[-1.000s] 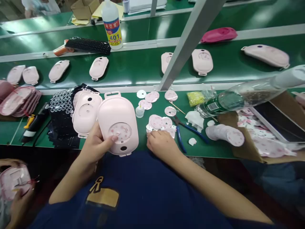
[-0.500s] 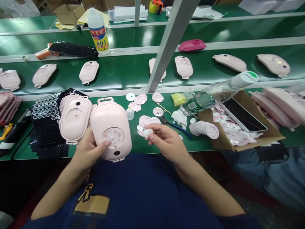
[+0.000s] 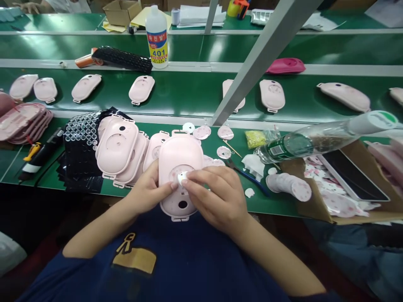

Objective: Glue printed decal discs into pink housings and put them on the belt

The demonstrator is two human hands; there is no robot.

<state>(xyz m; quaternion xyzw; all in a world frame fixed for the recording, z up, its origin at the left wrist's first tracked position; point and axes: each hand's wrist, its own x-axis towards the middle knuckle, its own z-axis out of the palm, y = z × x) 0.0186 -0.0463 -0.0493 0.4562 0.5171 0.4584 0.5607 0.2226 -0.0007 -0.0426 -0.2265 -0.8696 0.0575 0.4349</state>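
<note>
My left hand [image 3: 154,184] is closed round the left edge of a pink plastic lid [image 3: 181,151], its thumb lying by the round recess. This lid is tilted up in front of my chest, with a dark oval spot near its lower end. Between thumb and fingers, my right hand [image 3: 217,197] pinches a small white cartoon-shaped piece [image 3: 181,178] right over the recess. Whether that piece touches the lid I cannot tell. Left of my hands lie more pink lids [image 3: 116,147], partly stacked. Round printed discs [image 3: 201,132] lie beyond the held lid, some hidden behind it.
Blue-handled pliers [image 3: 252,178], a stack of round discs [image 3: 289,186] and a slanting clear bottle [image 3: 302,140] are on the right. A cardboard box [image 3: 317,205] holds a phone [image 3: 355,176]. A grey post [image 3: 258,63] rises in front. A glue bottle [image 3: 156,40] stands farther back.
My right hand has lifted the small white piece from the pile of discs and brought it left onto the lid's recess. The lid has shifted right, away from the stacked lids.
</note>
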